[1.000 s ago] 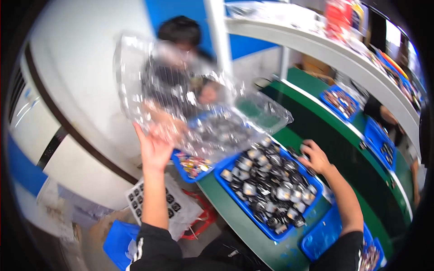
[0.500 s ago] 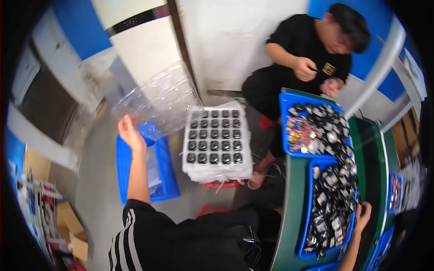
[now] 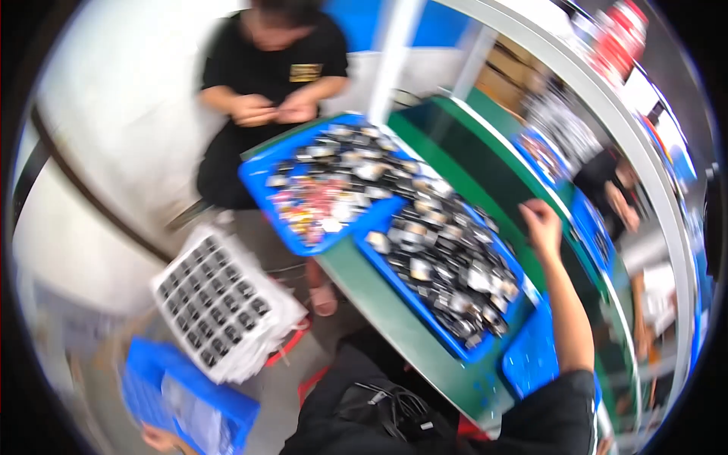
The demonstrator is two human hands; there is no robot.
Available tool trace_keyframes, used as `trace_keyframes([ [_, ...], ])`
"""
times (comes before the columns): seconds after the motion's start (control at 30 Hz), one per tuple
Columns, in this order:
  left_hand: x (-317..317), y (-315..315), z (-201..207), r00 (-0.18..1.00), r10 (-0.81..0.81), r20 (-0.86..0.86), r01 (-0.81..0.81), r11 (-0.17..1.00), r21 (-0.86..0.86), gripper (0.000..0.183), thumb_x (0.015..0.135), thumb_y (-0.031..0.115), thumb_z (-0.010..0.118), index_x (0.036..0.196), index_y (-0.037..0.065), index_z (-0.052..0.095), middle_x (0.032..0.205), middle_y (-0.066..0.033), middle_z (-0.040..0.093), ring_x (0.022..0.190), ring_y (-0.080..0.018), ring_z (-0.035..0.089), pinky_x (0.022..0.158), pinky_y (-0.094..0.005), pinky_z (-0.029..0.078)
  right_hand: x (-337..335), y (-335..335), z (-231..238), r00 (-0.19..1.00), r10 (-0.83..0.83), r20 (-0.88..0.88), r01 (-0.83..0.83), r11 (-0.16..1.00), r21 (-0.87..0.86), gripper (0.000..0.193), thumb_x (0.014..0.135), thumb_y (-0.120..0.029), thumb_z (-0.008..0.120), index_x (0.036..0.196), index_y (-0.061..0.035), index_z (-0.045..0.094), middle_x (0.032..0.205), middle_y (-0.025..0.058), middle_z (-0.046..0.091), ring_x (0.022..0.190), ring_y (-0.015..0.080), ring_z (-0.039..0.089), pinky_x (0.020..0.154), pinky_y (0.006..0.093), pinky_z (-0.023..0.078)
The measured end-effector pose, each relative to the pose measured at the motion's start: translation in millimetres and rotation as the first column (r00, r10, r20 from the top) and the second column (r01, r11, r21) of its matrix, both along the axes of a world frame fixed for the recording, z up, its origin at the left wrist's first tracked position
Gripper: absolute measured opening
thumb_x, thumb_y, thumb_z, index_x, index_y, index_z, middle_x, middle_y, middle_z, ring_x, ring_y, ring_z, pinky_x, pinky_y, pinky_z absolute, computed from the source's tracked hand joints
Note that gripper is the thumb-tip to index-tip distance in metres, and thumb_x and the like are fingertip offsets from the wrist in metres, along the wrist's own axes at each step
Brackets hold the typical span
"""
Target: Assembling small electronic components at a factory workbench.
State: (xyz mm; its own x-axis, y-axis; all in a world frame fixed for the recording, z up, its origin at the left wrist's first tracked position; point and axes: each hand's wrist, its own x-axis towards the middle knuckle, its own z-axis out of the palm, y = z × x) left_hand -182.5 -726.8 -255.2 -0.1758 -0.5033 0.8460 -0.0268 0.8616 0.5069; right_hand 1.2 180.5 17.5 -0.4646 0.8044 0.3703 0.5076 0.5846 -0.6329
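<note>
My right hand [image 3: 541, 226] is raised over the green conveyor belt, beside a blue tray [image 3: 455, 353] heaped with small black parts [image 3: 447, 265]. Its fingers are curled together; whether anything sits between them is too blurred to see. At the lower left, my left hand [image 3: 158, 438] is by the near edge of a blue bin [image 3: 145, 383], mostly cut off and smeared. Clear plastic [image 3: 193, 413] lies inside that bin. Rows of black parts fill a white tray [image 3: 168, 294] on a stack to the bin's right.
Across the bench corner, a person in black [image 3: 273, 91] works with both hands. Another blue tray [image 3: 262, 186] holds black parts and colourful small pieces. A white metal frame [image 3: 607, 91] arches over the belt. Beyond it are more blue trays and another person's hand [image 3: 622, 206].
My view has swung right, toward the bench. My left hand has dropped to the blue bin, and the clear plastic tray is no longer held up. My right hand has risen off the black parts.
</note>
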Motion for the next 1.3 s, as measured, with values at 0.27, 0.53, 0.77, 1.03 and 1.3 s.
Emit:
trace_keyframes([
  [0.27, -93.6, 161.1, 42.6, 0.875, -0.482, 0.046, 0.481, 0.876, 0.025, 0.034, 0.088, 0.022, 0.064, 0.109, -0.005, 0.058, 0.096, -0.0200, 0.063, 0.088, -0.0306, 0.062, 0.080, -0.0430, 0.052, 11.9, -58.4, 7.9, 0.929, 0.276, 0.248, -0.316, 0.938, 0.140, 0.025, 0.088, -0.027, 0.067, 0.093, -0.0031, 0.071, 0.089, 0.0156, 0.068, 0.086, 0.0306, 0.066, 0.076, 0.0381, 0.051],
  [0.53, -73.6, 249.2, 93.0, 0.728, -0.677, 0.109, 0.680, 0.733, 0.011, 0.051, 0.091, 0.035, 0.062, 0.120, -0.006, 0.052, 0.106, -0.0244, 0.060, 0.097, -0.0333, 0.062, 0.085, -0.0484, 0.051, 81.8, 63.0, -10.3, 0.702, 0.513, 0.494, -0.375, 0.856, -0.357, 0.045, 0.077, -0.029, 0.077, 0.115, -0.0071, 0.065, 0.108, 0.0165, 0.066, 0.094, 0.0275, 0.067, 0.084, 0.0381, 0.053],
  [0.77, 37.8, 404.8, 166.5, 0.387, -0.905, 0.178, 0.922, 0.376, -0.092, 0.034, 0.091, 0.024, 0.059, 0.108, -0.005, 0.058, 0.097, -0.0205, 0.064, 0.085, -0.0318, 0.063, 0.077, -0.0424, 0.052, 87.0, 50.3, -29.3, 0.890, 0.428, 0.158, -0.346, 0.859, -0.377, 0.029, 0.077, -0.015, 0.077, 0.096, -0.0052, 0.057, 0.075, 0.0002, 0.048, 0.070, 0.0099, 0.048, 0.063, 0.0279, 0.043],
  [1.03, 63.4, 553.5, 290.2, -0.655, -0.737, -0.169, 0.686, -0.673, 0.276, 0.035, 0.094, 0.028, 0.060, 0.098, -0.007, 0.060, 0.081, -0.0171, 0.067, 0.068, -0.0296, 0.066, 0.065, -0.0366, 0.055, 62.7, 69.3, -38.4, 0.805, 0.466, 0.366, -0.471, 0.878, -0.082, 0.039, 0.081, -0.021, 0.071, 0.113, -0.0009, 0.062, 0.083, 0.0144, 0.062, 0.076, 0.0292, 0.061, 0.076, 0.0379, 0.050],
  [1.3, 67.0, 548.4, 441.9, -0.786, -0.618, 0.027, 0.617, -0.786, -0.024, 0.021, 0.100, 0.025, 0.049, 0.105, 0.004, 0.045, 0.086, -0.0151, 0.061, 0.067, -0.0316, 0.061, 0.054, -0.0375, 0.051, 49.3, 63.9, -40.9, 0.888, 0.444, 0.123, -0.370, 0.846, -0.385, 0.027, 0.082, -0.011, 0.071, 0.099, -0.0053, 0.052, 0.072, -0.0010, 0.051, 0.068, 0.0066, 0.048, 0.064, 0.0263, 0.043],
])
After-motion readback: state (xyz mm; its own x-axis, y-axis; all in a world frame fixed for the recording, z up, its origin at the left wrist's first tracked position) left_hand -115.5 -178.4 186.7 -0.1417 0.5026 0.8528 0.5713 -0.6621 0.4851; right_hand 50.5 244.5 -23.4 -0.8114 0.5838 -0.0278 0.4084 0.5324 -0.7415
